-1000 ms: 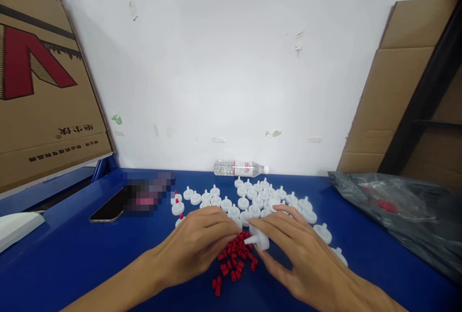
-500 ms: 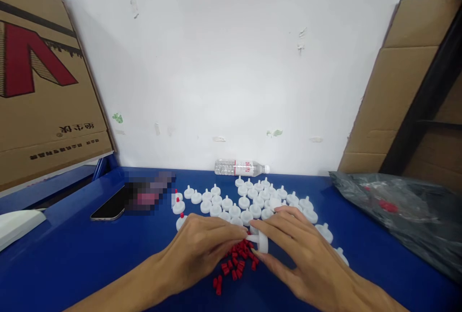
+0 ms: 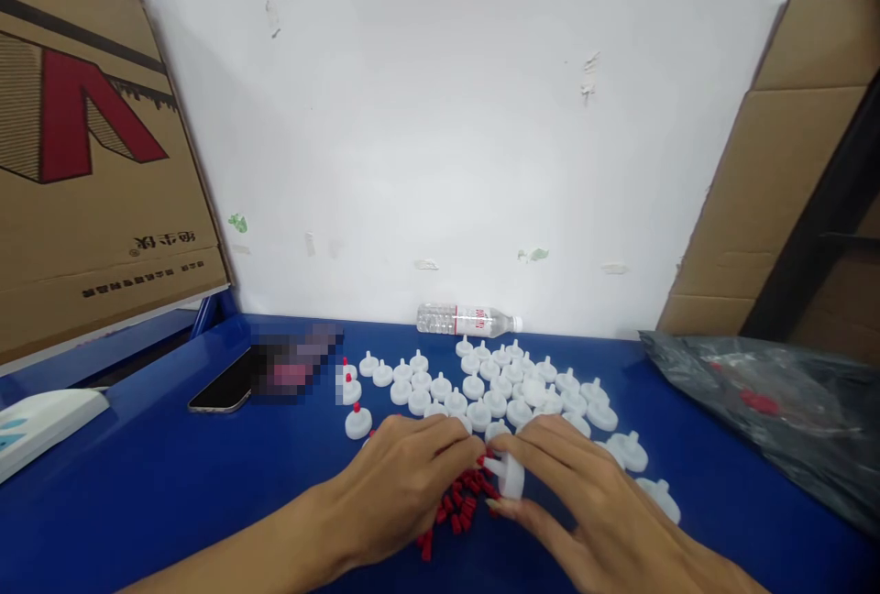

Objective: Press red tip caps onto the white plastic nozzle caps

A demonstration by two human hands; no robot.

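Note:
My right hand [image 3: 581, 475] grips a white plastic spout cap [image 3: 512, 477] by its round base, thumb below and fingers above. The cap is tilted sideways, its narrow spout pointing left. At the spout's end, my left hand [image 3: 412, 470] pinches a small red tip cap [image 3: 482, 461], mostly hidden by the fingers. Under both hands lies a pile of loose red tip caps [image 3: 462, 511], partly covered. Behind them stand many white spout caps [image 3: 479, 413] with spouts up. To the left, several white caps with red tips [image 3: 357, 422] stand in a line.
A clear plastic bottle [image 3: 469, 320] lies against the wall. At left are a phone [image 3: 221, 383], a white device [image 3: 51, 424] and a cardboard box [image 3: 103, 218]. A dark plastic bag [image 3: 763, 420] with red pieces lies at right, below a cardboard sheet [image 3: 776, 172].
My left hand's fingers have come to the spout's tip, where red now shows. The whole view has shifted slightly, so things appear further right.

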